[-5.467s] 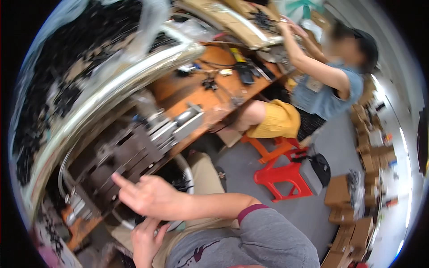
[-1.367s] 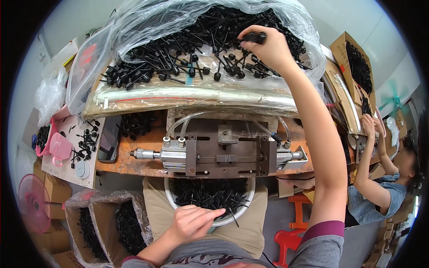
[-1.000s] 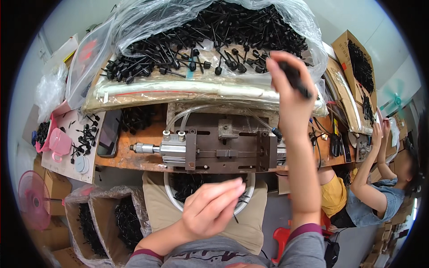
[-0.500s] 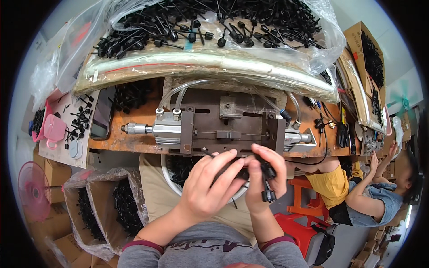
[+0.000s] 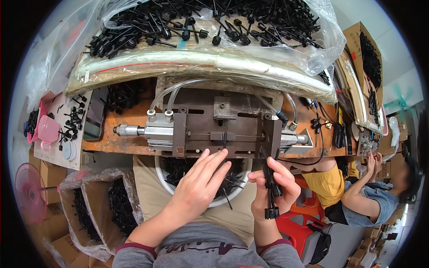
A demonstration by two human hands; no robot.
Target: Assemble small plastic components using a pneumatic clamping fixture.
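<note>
Setting a slim black rod (image 5: 225, 140) in the dark metal press fixture (image 5: 203, 122) seems the step in hand.
The left hand (image 5: 199, 183), fingers outstretched, sits at the rod's seven o'clock, its grip unclear; at its three o'clock the right hand (image 5: 285, 184) pinches black plastic toothed-head stems (image 5: 271, 212). Precise alignment seems called for.

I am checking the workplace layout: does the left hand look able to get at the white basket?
Probably yes: the left hand appears over the white basket; the metal fixture hides its far rim, but its near part looks open.
</note>
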